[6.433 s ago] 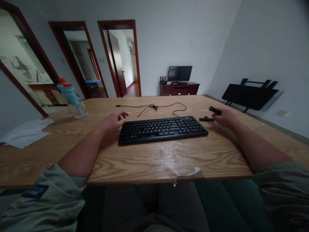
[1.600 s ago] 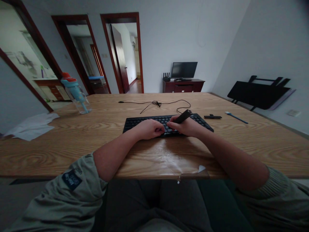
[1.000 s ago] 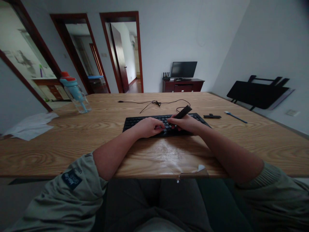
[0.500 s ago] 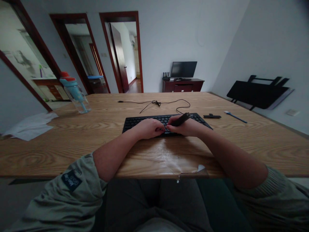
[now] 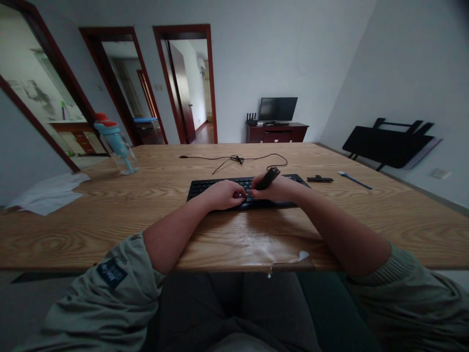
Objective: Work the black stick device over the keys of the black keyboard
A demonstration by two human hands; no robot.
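Note:
A black keyboard [image 5: 242, 201] lies on the wooden table, its middle partly covered by both hands. My left hand [image 5: 225, 194] rests on its left half with fingers curled and thumb tip close to the index finger, over the keys; whatever may be between them is too small to make out. My right hand [image 5: 276, 189] is closed around a thick black-handled tool [image 5: 268, 179], whose upper end sticks up above the fist. The tool's lower end is hidden by the fingers, close to the keys beside my left fingertips.
Behind the keyboard runs a black cable [image 5: 236, 158], knotted midway. To the right lie a small black bar-shaped part [image 5: 320, 179] and a blue brush [image 5: 355, 181]. A water bottle [image 5: 119, 149] and white paper sheets [image 5: 47, 193] are at the left. The table's front edge [image 5: 234, 268] is close.
The black-handled tool stands more upright, and my right hand has shifted slightly left. My left hand stays over the keys. The whole view has tipped a little.

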